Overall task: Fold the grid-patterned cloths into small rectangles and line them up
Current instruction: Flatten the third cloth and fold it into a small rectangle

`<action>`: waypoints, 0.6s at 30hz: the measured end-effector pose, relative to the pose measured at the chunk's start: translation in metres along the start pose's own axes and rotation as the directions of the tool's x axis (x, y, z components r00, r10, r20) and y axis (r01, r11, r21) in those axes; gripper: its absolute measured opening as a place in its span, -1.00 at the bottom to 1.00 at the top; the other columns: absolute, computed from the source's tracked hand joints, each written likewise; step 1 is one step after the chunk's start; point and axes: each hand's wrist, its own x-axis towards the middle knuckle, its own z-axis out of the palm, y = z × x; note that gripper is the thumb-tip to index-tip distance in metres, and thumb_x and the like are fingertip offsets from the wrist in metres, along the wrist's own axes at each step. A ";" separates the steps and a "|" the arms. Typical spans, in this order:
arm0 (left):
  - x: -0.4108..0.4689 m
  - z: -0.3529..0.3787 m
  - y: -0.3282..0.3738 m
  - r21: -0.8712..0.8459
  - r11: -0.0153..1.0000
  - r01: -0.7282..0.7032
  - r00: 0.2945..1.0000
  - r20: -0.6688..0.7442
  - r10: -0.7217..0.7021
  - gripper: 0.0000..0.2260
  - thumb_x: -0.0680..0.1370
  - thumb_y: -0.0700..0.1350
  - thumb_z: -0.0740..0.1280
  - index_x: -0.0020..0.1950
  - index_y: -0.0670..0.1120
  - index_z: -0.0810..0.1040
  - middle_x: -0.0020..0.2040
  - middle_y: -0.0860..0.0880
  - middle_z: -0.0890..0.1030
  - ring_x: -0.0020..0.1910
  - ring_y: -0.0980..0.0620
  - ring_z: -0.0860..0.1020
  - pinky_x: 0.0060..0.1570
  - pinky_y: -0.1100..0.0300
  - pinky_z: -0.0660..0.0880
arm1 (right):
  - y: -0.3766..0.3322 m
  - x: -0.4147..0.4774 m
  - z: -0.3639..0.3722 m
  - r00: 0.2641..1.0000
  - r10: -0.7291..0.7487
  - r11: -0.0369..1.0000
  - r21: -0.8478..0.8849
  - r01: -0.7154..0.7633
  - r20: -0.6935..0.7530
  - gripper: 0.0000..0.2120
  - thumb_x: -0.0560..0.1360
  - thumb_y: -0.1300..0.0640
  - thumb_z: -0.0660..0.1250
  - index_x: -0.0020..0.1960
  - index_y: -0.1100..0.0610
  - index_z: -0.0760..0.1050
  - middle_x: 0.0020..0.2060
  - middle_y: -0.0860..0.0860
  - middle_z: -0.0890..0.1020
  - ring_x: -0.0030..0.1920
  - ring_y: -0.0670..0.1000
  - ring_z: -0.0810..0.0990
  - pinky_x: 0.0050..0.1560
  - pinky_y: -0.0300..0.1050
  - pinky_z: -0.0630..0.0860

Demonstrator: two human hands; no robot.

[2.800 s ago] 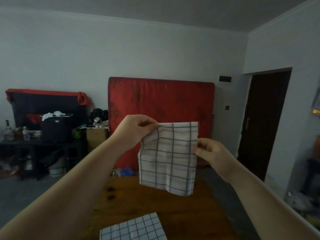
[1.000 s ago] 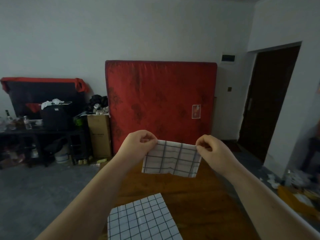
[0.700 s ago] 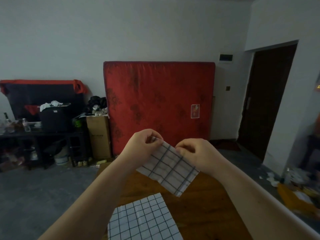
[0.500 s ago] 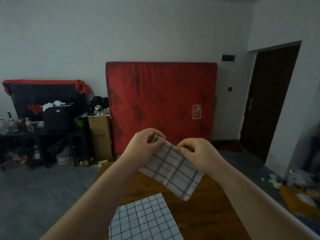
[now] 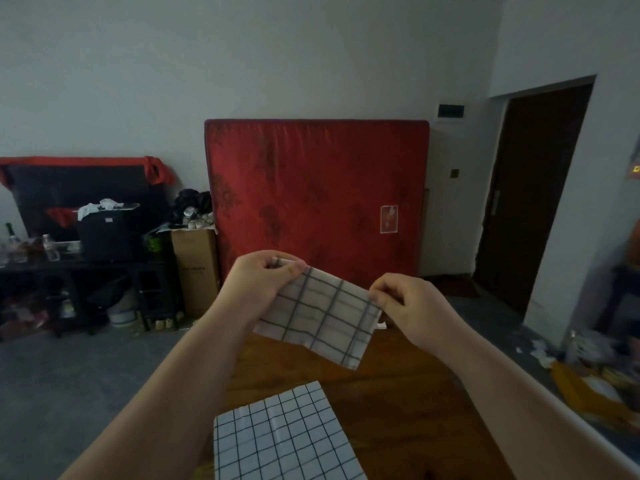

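I hold the folded cloth [image 5: 322, 313] in the air above the far half of the table [image 5: 408, 386]. My left hand [image 5: 266, 275] pinches its upper left corner and my right hand [image 5: 405, 303] pinches its upper right corner, both with curled fingers closed on the fabric. The cloth hangs tilted, with the right end lower than the left. I think this is the first danger: only the top corners are gripped and the lower layers hang free, so they can slide apart or open when I bring the cloth down. Then the rectangle would lose its straight edges and I would have to fold it again. If one pinch catches only the outer layer, the inner one may drop out; from here I cannot tell how many layers each hand really holds. The second cloth [image 5: 280, 434] lies flat at the near edge of the table, a little to the left, and its near part runs out of view, so I cannot tell whether it hangs over the edge. My left forearm passes just beside it, and a careless move down could drag it, wrinkle it or push it off. Also, if I lay the folded cloth down at this slant, it would sit crooked to the table edge, and a neat line would be harder to make.
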 end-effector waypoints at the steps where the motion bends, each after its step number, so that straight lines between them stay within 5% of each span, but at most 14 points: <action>1: 0.000 -0.002 -0.001 -0.006 1.000 -0.001 1.000 -0.001 0.001 -0.91 0.50 0.03 0.50 -0.19 0.09 0.74 -0.21 0.09 0.72 -0.13 0.03 0.69 -0.11 0.05 0.65 | 0.002 -0.001 -0.001 1.000 0.000 1.000 -0.011 0.000 -0.014 -0.87 0.64 -0.01 0.29 -0.04 -0.20 0.54 -0.19 -0.14 0.67 -0.18 -0.04 0.67 -0.09 -0.01 0.68; 10: -0.001 -0.002 -0.005 0.412 0.893 -0.184 0.960 0.269 0.074 -0.95 0.56 -0.01 0.43 -0.03 0.12 0.69 -0.08 0.18 0.68 -0.06 0.21 0.61 -0.13 0.31 0.52 | -0.001 -0.007 -0.008 0.990 -0.113 0.987 -0.126 0.103 -0.079 -0.87 0.67 0.02 0.23 -0.03 -0.17 0.46 -0.31 -0.06 0.61 -0.34 -0.05 0.58 -0.36 -0.16 0.53; 14: -0.007 0.019 0.001 0.437 0.854 -0.283 0.907 0.412 0.089 -0.89 0.56 0.06 0.43 0.05 0.14 0.71 -0.08 0.22 0.68 -0.07 0.28 0.60 -0.10 0.36 0.49 | -0.004 -0.006 -0.005 0.983 -0.146 0.989 -0.050 0.141 -0.110 -0.86 0.68 0.02 0.21 -0.04 -0.15 0.44 -0.34 0.00 0.59 -0.43 -0.04 0.50 -0.42 -0.14 0.47; 18: -0.011 0.039 0.001 0.426 0.853 -0.303 0.906 0.407 0.119 -0.83 0.58 0.10 0.39 0.06 0.09 0.72 -0.11 0.16 0.68 -0.12 0.21 0.61 -0.13 0.26 0.56 | -0.003 -0.007 -0.004 0.971 -0.158 0.987 -0.056 0.150 -0.180 -0.85 0.68 0.01 0.21 -0.05 -0.17 0.43 -0.34 -0.01 0.59 -0.35 0.04 0.55 -0.38 -0.01 0.48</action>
